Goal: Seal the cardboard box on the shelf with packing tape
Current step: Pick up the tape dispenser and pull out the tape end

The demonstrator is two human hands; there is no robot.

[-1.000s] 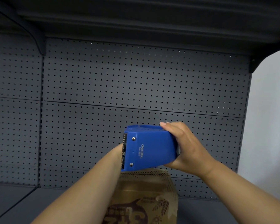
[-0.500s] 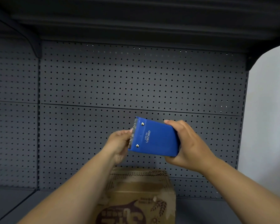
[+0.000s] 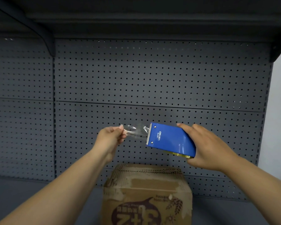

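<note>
A brown cardboard box [image 3: 146,190] with dark printing stands on the grey shelf, low in the middle, its top flaps closed and scuffed with old tape marks. Above it my right hand [image 3: 208,148] grips a blue tape dispenser [image 3: 169,139], its toothed blade pointing left. A short strip of clear packing tape [image 3: 135,132] stretches from the blade to my left hand [image 3: 111,137], which pinches the tape's free end between thumb and fingers. Both hands are held well above the box, apart from it.
A grey perforated back panel [image 3: 152,82] fills the view behind the hands. An upper shelf [image 3: 136,15] overhangs at the top, with a bracket [image 3: 47,41] at upper left. The shelf floor [image 3: 23,197] extends left of the box. A pale wall [image 3: 279,111] lies right.
My left hand has taken the tape end and pulled it leftward out of the dispenser. My right hand has shifted the dispenser right, and the hands are now apart.
</note>
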